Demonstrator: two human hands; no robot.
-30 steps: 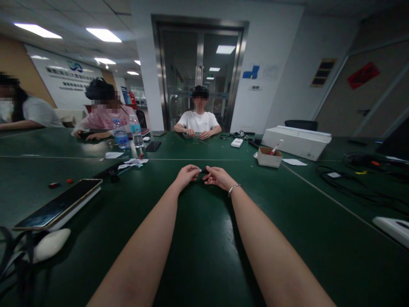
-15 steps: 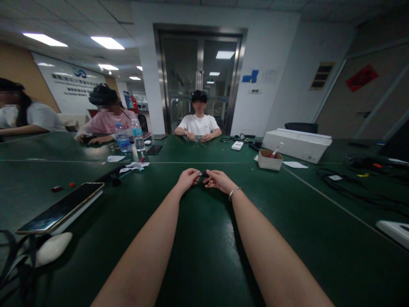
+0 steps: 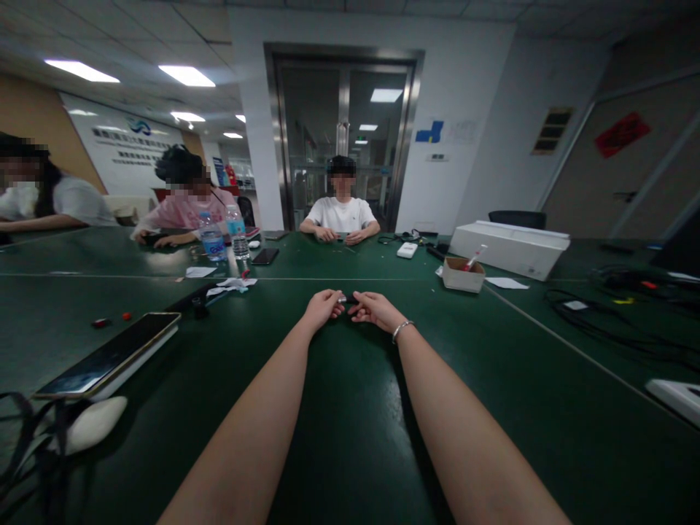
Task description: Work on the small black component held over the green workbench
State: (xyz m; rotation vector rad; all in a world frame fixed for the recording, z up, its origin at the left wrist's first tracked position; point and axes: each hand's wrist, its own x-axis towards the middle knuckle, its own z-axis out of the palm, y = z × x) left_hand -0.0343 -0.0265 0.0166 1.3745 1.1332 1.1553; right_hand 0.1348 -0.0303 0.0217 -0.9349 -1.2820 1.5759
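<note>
The small piece [image 3: 351, 300] is sitting between the two hands, over the middle of the desk [image 3: 350, 415]. The left hand [image 3: 324, 310] is pinching its pale end and the right hand [image 3: 377, 310] is pinching its black end, each grip pressing thumb against finger with the piece between. The view is poor here, so whether it is forming one part or two is staying uncertain.

Going by its size, the piece is probably weighing very little. Its body is looking stiff rather than soft, and the shiny end is perhaps being a little slippery. Nothing about it is suggesting fragility. The two ends are offering the best hold, fingertips only, leaving the middle free.

Counting around: two bottles [image 3: 213, 240] are standing at the far left. Two phones are lying about, a near phone [image 3: 112, 357] resting on something white and a far phone [image 3: 265, 257] just right of the bottles. Two red bits [image 3: 100, 323] are lying beyond the near phone. One carton [image 3: 460, 278] is holding one tube [image 3: 475, 258], with one white box [image 3: 506, 250] standing behind. One bracelet [image 3: 401, 332] is circling the right wrist. Three co-workers [image 3: 342, 214] are sitting around.
</note>
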